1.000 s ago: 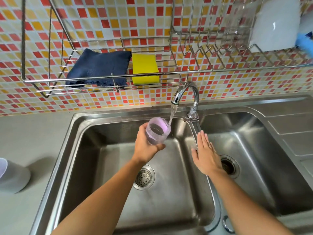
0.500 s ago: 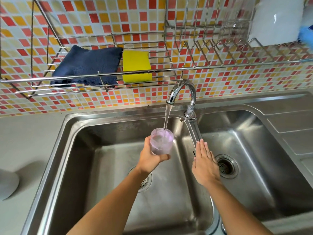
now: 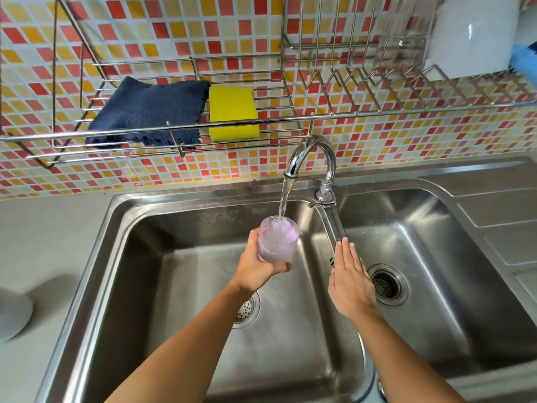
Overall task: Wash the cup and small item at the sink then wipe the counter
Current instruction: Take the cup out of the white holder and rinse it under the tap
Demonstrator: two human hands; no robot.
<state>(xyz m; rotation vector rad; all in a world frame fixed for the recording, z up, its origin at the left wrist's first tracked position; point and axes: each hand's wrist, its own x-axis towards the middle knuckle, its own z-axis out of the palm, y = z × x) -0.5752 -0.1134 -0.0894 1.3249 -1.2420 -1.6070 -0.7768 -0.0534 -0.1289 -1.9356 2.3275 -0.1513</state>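
My left hand grips a pale purple translucent cup upright over the left basin of the steel double sink. Water streams from the chrome faucet straight into the cup, which looks full and foaming at the rim. My right hand lies flat, fingers together, on the divider between the two basins, holding nothing. A dark blue cloth and a yellow sponge rest on the wire rack above the sink.
A grey counter extends to the left, with a white rounded object at its left edge. On the upper right a dish rack holds a clear glass and a white container. The right basin has a drain and a ribbed drainboard beside it.
The cup has come under the faucet stream and stands more upright, filling with water. My right hand stays flat on the divider. The view has shifted slightly.
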